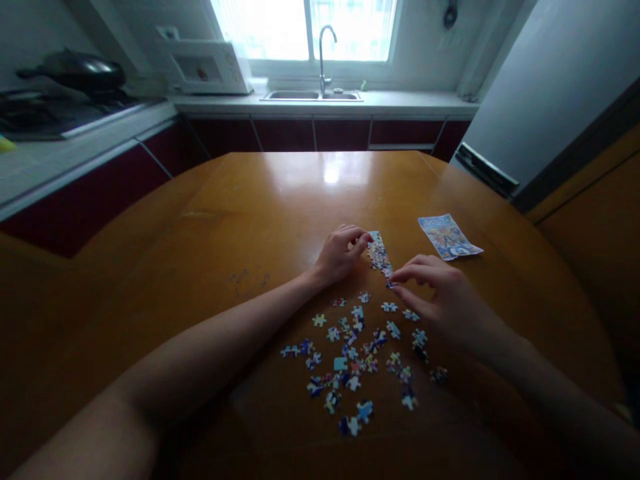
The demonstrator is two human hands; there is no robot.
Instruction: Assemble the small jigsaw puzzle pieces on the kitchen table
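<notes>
A narrow strip of joined jigsaw puzzle [379, 251] lies on the wooden table, running away from me. At its far end rests my left hand [345, 250], its fingers curled and the tips touching the strip's upper left edge. My right hand [433, 287] is at the near end, thumb and forefinger pinched on a small dark puzzle piece [391, 283] against the strip's bottom edge. Whether that piece is joined to the strip I cannot tell. Several loose puzzle pieces [341, 364] are scattered on the table nearer to me, between my forearms.
A creased picture sheet [449, 237] lies to the right of the strip on the table [280, 200]. Beyond the table are a counter with a sink [293, 96] and a white microwave [210, 67]. A dark pan [83, 70] stands on the stove at left, and a fridge [555, 87] at right.
</notes>
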